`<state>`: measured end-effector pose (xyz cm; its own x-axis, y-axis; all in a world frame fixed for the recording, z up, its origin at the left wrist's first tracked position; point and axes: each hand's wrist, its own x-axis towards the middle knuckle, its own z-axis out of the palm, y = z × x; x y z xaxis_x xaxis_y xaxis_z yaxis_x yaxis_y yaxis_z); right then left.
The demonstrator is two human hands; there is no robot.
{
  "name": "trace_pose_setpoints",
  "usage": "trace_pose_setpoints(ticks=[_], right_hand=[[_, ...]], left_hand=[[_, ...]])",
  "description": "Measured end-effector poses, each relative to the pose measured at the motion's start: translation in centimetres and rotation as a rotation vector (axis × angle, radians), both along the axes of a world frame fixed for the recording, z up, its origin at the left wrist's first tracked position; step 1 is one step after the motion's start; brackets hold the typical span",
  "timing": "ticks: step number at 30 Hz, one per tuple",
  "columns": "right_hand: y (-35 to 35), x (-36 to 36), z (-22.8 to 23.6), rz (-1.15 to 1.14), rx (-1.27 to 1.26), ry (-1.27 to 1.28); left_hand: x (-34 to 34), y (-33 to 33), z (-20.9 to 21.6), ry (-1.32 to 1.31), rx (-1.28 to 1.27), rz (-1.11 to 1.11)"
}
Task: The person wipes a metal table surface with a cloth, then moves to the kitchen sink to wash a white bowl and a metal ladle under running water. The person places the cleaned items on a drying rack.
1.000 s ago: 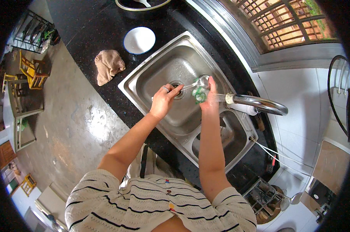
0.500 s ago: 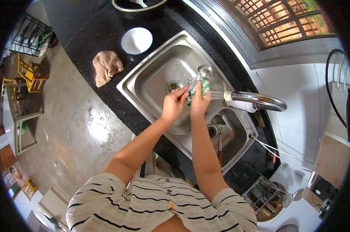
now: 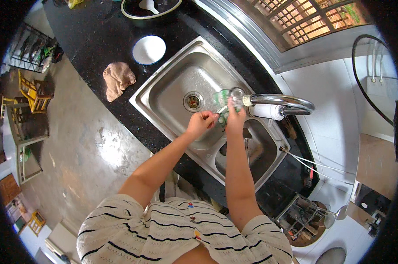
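Note:
Over the double sink, my left hand grips the thin handle end of a metal ladle, whose round bowl lies near the tap spout. My right hand is closed around a green and white scrubber pressed to the ladle's handle; motion blurs both. Water runs from the curved chrome tap over the right hand and the scrubber. Below them, the large basin's drain holds bits of food scraps. Part of the ladle's handle is hidden by the fingers and the scrubber.
Left of the steel sink, a white bowl and a crumpled beige cloth rest on the black counter. A dark pan with a white spoon stands beyond. At right are white cords and a wire rack.
My right hand, the scrubber and the ladle's bowl have shifted toward the tap. My left hand stays on the handle end. The whole view has shifted slightly.

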<state>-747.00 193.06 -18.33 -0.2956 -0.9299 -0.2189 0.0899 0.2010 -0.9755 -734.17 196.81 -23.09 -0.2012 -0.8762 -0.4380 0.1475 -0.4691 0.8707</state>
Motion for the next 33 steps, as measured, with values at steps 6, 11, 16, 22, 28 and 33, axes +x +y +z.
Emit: trace_pose_setpoints(ticks=[6,11,16,22,28,33], right_hand=[[1.0,1.4,2.7,0.198,-0.081,0.034],[1.1,-2.0,2.8,0.327,-0.101,0.158],[2.1,-2.2,2.4,0.416,-0.109,0.149],[4.9,-2.5,-1.2,0.350,-0.086,0.396],[6.4,-1.9,-2.3,0.192,-0.144,0.510],[6.5,-2.3,0.0,0.167,-0.134,0.720]], left_hand=[[0.4,-1.4,-0.4,-0.081,-0.424,0.253],[1.8,-4.2,7.8,0.151,-0.262,-0.060],[0.9,-5.2,10.3,0.387,-0.030,-0.177],[1.4,-7.0,12.1,0.483,0.073,0.147],[-0.6,-3.9,8.6,0.190,-0.096,0.018],[-3.0,-2.7,9.5,-0.054,-0.189,0.043]])
